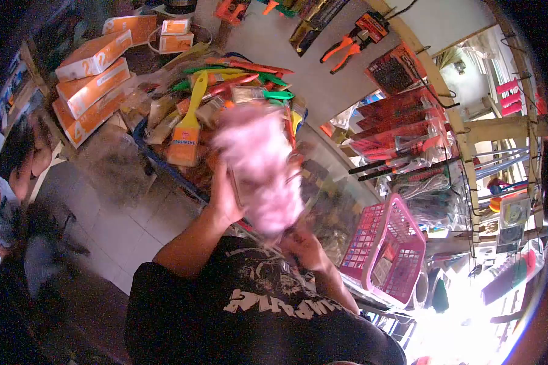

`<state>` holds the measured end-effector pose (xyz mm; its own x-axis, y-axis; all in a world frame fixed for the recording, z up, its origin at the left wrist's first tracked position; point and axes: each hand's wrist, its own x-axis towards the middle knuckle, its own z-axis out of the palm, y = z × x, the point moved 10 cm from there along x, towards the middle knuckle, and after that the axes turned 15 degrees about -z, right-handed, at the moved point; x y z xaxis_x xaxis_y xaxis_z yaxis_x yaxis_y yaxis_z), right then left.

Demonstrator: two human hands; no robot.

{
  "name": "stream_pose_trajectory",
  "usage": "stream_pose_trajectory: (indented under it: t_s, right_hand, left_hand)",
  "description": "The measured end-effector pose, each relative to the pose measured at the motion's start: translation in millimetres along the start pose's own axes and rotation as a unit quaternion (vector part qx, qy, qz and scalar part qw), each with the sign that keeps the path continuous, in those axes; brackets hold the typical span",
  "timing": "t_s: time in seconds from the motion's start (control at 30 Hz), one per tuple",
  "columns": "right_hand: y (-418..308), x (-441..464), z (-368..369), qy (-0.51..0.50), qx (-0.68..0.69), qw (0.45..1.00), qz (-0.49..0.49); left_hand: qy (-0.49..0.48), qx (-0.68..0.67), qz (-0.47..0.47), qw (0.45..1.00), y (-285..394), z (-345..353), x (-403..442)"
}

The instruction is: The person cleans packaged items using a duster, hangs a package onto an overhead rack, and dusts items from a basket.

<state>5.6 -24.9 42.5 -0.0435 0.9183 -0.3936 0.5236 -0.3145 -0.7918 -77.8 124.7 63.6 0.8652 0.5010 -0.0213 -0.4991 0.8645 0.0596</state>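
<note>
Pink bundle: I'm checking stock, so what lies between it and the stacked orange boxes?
In the head view, part of the brush pile, including a yellow-handled paintbrush, lies between the pink bundle and the orange boxes.

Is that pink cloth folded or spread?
Not spread flat: the pink cloth looks bunched between left hand and right hand; blur hides any folding.
</note>
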Motion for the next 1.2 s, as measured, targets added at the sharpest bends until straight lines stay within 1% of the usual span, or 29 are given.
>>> stream_pose_trajectory:
  t_s: [0.03,0.1,0.17,0.2,0.23,0.27,0.3,0.33,0.37,0.43,0.47,0.5,0.53,0.57,0.6,0.63,0.7,0.73,0.77,0.8,0.83,0.9,0.93,0.97,1.0,1.07,1.1,1.13,1.2]
  right_hand:
    - [17,-8,-1,0.009,0.052,0.991,0.124]
    - [-13,0,6,-0.021,-0.011,0.999,-0.033]
    - [-38,-3,12,-0.031,-0.117,0.966,-0.229]
    - [-43,0,3,-0.012,-0.084,0.975,-0.205]
    - [-49,3,-6,0.010,-0.051,0.982,-0.182]
    - [-19,3,-9,0.023,0.008,0.998,-0.055]
    - [10,-3,-8,0.039,0.067,0.994,0.073]
    - [12,-1,-3,0.034,0.025,0.999,0.024]
    - [-2,1,2,0.005,-0.028,0.998,-0.054]
    - [-31,-2,11,-0.051,-0.141,0.967,-0.205]
    - [-33,-1,3,-0.020,-0.103,0.973,-0.206]
    - [-21,1,-7,0.014,-0.033,0.993,-0.109]
    - [-11,-1,-13,0.046,0.039,0.998,-0.010]
    - [4,-9,-13,0.079,0.111,0.987,0.090]
    - [17,-2,-11,0.055,0.013,0.998,0.019]
    - [-5,-1,-5,0.022,0.000,0.999,-0.050]
    - [-56,-7,7,-0.042,-0.030,0.981,-0.186]
    - [-50,-6,2,-0.016,-0.108,0.962,-0.250]
    - [-27,-2,-5,-0.007,-0.050,0.989,-0.138]
    - [-5,-1,-8,0.000,0.010,1.000,-0.024]
    - [17,-7,-5,0.009,0.071,0.993,0.091]
    - [-21,-1,-8,0.035,-0.033,0.991,-0.124]
    - [-41,-6,-6,0.050,-0.086,0.968,-0.229]
    - [-61,-14,-5,0.064,-0.139,0.931,-0.332]
    - [-50,-13,-13,0.024,-0.108,0.989,-0.097]
    - [-16,-12,-21,0.063,-0.044,0.996,0.037]
    - [4,-15,-22,0.083,-0.010,0.991,0.105]
    - [-7,-9,-20,0.059,-0.130,0.990,-0.002]
    - [-45,-8,-9,0.041,-0.107,0.973,-0.202]
  left_hand:
    - [-0.104,0.001,0.058,0.993,10,21,-13]
    - [-0.186,-0.041,0.017,0.982,7,27,-5]
    - [0.007,-0.027,0.042,0.999,1,25,-5]
    - [0.105,-0.020,0.057,0.993,-1,21,-12]
    - [0.051,-0.012,0.058,0.997,2,19,-10]
    - [-0.003,-0.004,0.057,0.998,4,18,-9]
    - [-0.211,0.010,0.038,0.977,12,59,-18]
    - [-0.027,0.032,0.066,0.997,13,31,-16]
    - [0.030,0.030,0.089,0.995,14,30,-17]
    - [-0.038,0.049,0.098,0.993,11,39,-16]
    - [-0.071,0.055,0.104,0.991,7,40,-18]
    - [-0.101,0.061,0.113,0.987,6,43,-20]
    - [0.040,0.016,0.104,0.994,12,27,-17]
    - [-0.141,0.001,0.068,0.988,12,32,-12]
    - [-0.051,-0.014,0.068,0.996,11,23,-12]
    - [0.039,-0.026,0.066,0.997,9,17,-13]
    - [0.038,-0.012,0.073,0.997,9,28,-13]
    - [0.038,-0.008,0.080,0.996,9,30,-14]
    - [0.040,-0.005,0.089,0.995,10,31,-16]
    - [0.043,-0.002,0.099,0.994,12,30,-18]
    - [-0.026,0.014,0.102,0.994,16,33,-18]
    - [-0.002,-0.026,0.079,0.997,11,36,-20]
    - [0.007,-0.014,0.083,0.996,10,36,-18]
    - [0.016,-0.003,0.089,0.996,10,36,-17]
    - [0.025,0.008,0.098,0.995,11,36,-17]
    - [0.045,0.027,0.117,0.992,14,33,-18]
    - [0.035,0.050,0.103,0.993,14,27,-17]
    - [-0.018,0.028,0.061,0.998,7,29,-16]
    - [-0.162,-0.022,-0.060,0.985,-14,28,-1]
